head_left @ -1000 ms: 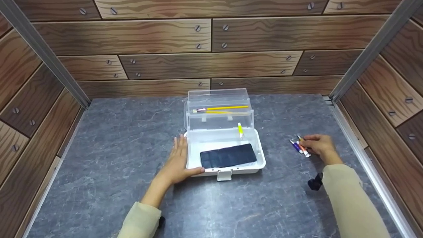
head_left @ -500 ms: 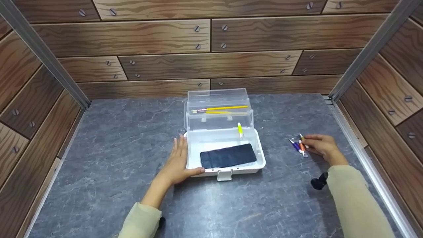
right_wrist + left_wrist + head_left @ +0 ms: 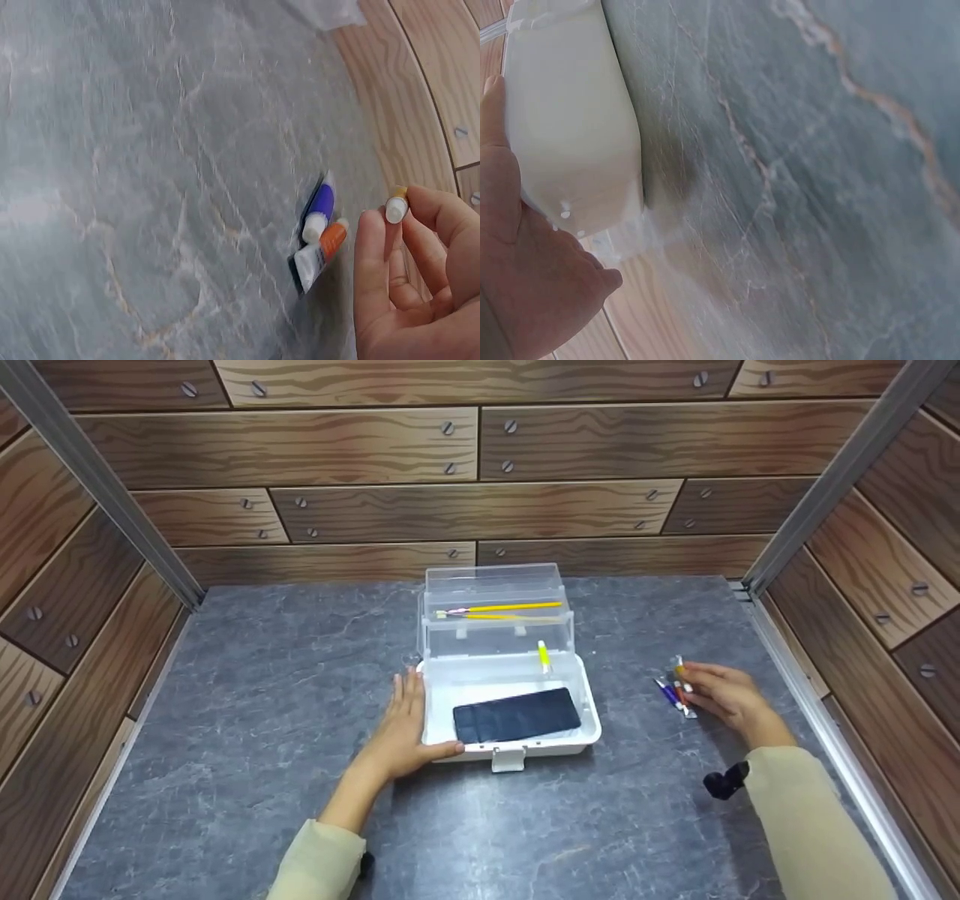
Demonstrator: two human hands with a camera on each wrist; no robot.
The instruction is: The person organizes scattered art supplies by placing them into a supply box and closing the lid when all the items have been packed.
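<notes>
My right hand [image 3: 731, 697] pinches a small yellow paint tube [image 3: 397, 204] with a white cap between thumb and fingers. Close beside it on the table lie a purple paint tube [image 3: 320, 210] and an orange paint tube [image 3: 324, 251]. My left hand [image 3: 401, 731] rests against the left side of a white box [image 3: 592, 690], fingers straight along the wall and thumb over the front rim. A dark phone [image 3: 517, 715] lies in the box. Behind it, the clear lid section [image 3: 495, 577] stands raised, with yellow-handled paintbrushes [image 3: 517, 606] and a bright yellow tube [image 3: 544, 654] in it.
The grey marbled table [image 3: 285, 660] is bordered by wood-patterned walls [image 3: 360, 442] at the back and sides, with metal rails [image 3: 825, 757] at the corners and right edge. A white latch [image 3: 508, 759] hangs off the front of the box.
My right hand has drawn the yellow tube up from the other tubes, and the orange tube has turned and shifted slightly. My left hand stays on the box.
</notes>
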